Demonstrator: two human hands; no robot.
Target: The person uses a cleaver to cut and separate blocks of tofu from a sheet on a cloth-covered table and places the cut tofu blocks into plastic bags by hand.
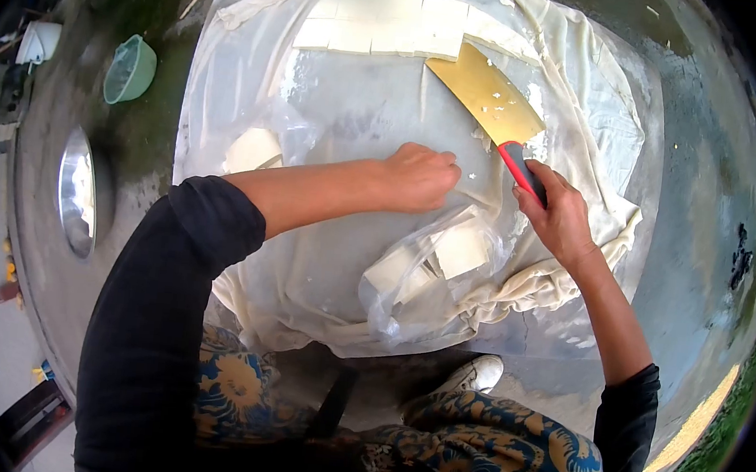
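My right hand (562, 214) is wrapped round the red and black handle of a broad cleaver (489, 93). Its yellowish blade, flecked with white crumbs, points up and left, its tip at a row of pale cut blocks that look like tofu (405, 27). Over the middle of the grey board (362, 109), my left hand (423, 179) is closed in a fist; whatever it may hold is hidden. Just below it lies a clear plastic bag (381, 304) with several pale blocks (462, 248) in it. Another pale block (255, 149) sits under plastic, left of my forearm.
Crumpled cream cloth (563, 284) is bunched along the board's right and lower edges. On the ground to the left are a green bucket (132, 71), a white bucket (39, 43) and a shiny metal basin (78, 187). My shoe (480, 373) is by the near edge.
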